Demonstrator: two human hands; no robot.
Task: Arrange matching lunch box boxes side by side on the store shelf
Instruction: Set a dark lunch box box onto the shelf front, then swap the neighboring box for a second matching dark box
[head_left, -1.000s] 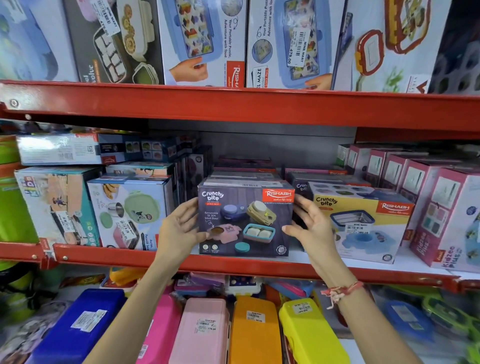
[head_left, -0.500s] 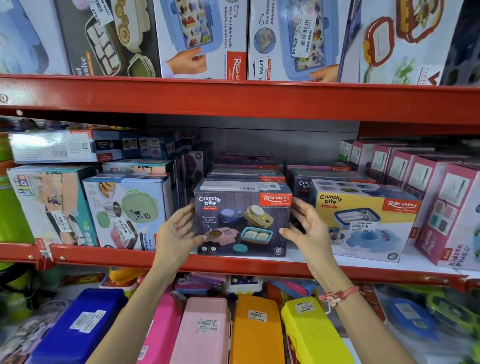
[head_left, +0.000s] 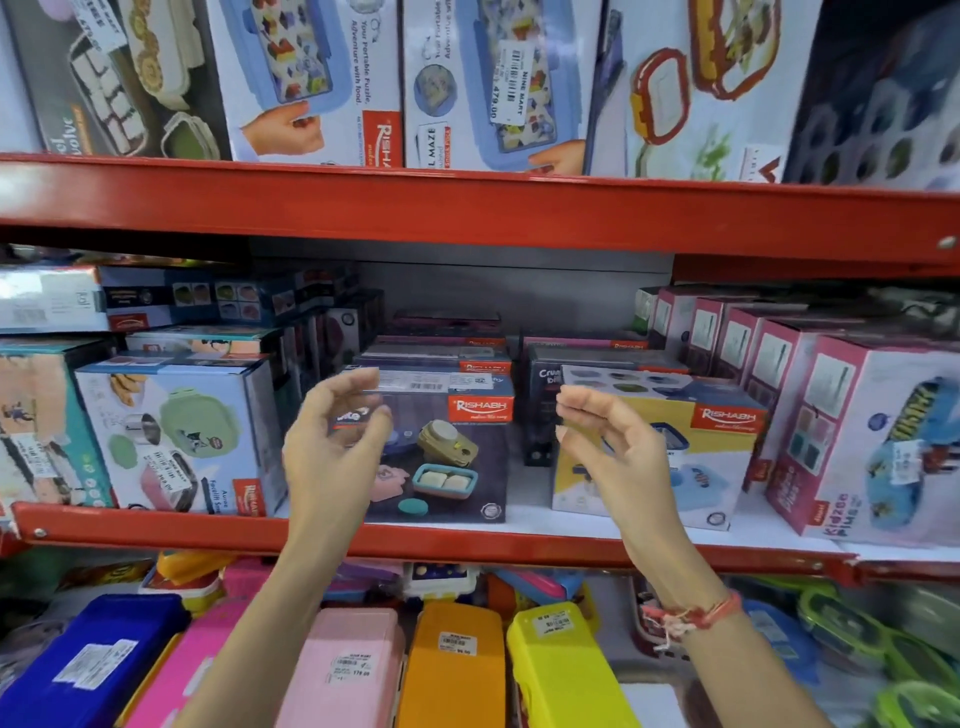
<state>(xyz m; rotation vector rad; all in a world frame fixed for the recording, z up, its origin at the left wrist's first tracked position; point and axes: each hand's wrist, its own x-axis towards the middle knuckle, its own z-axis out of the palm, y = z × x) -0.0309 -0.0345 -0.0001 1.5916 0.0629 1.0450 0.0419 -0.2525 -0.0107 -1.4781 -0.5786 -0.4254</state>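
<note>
A dark purple Crunchy Bite box (head_left: 447, 457) stands upright on the white middle shelf (head_left: 524, 512), front facing me. To its right, across a narrow gap, stands a yellow Crunchy Bite box (head_left: 691, 452). My left hand (head_left: 332, 441) hovers in front of the purple box's left side, fingers curled and apart, holding nothing. My right hand (head_left: 613, 447) floats in front of the gap and the yellow box, fingers loosely spread, also empty. More flat boxes are stacked behind both.
White-and-green lunch box cartons (head_left: 182, 441) stand left of the purple box. Pink Kidzee Plus boxes (head_left: 872, 441) line the right. A red shelf rail (head_left: 467, 213) runs overhead. Coloured plastic lunch boxes (head_left: 457, 670) fill the lower shelf.
Both hands have let go of the purple box and pulled back toward me. The box now rests on the shelf where they had been holding it.
</note>
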